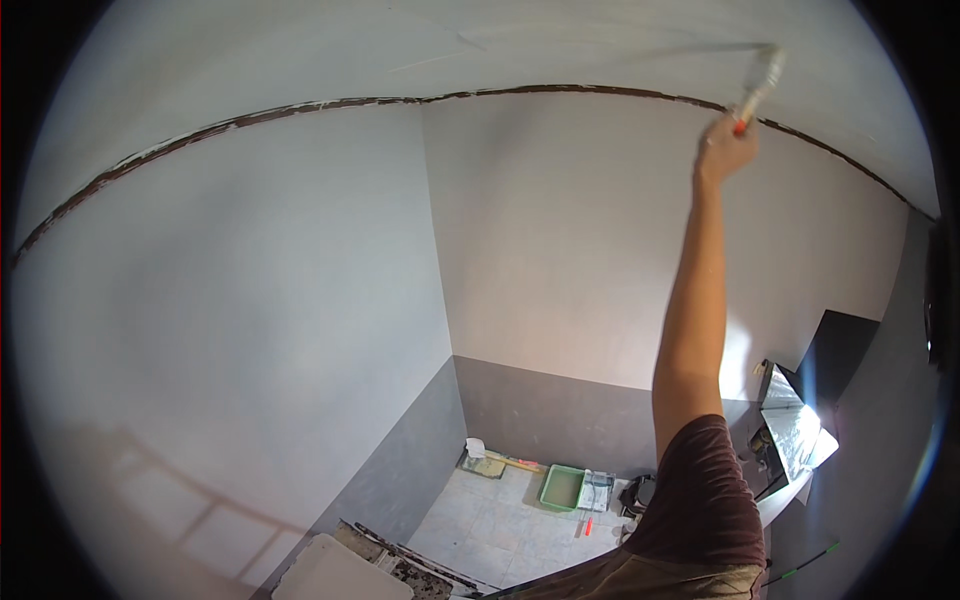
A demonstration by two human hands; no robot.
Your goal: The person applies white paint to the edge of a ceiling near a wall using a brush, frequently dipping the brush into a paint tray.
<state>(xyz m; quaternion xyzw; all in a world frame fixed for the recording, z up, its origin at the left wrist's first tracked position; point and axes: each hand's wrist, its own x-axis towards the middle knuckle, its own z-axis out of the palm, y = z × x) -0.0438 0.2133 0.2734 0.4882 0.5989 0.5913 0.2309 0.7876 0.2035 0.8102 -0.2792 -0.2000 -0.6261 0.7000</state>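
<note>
My right arm reaches up high, and my right hand is closed around the handle of a paintbrush. The handle has a red end and a pale shaft. The bristles point up at the white ceiling, at or close to its surface; the tip is slightly blurred, so I cannot tell if it touches. Just below the brush runs a dark brown, rough-edged strip where wall and ceiling meet. My left hand is out of view.
On the tiled floor stand a green paint tray and a red-handled tool. A bright lamp with silvery panels stands at the right. A pale flat-topped object is at the lower left. A ladder-shaped shadow falls on the left wall.
</note>
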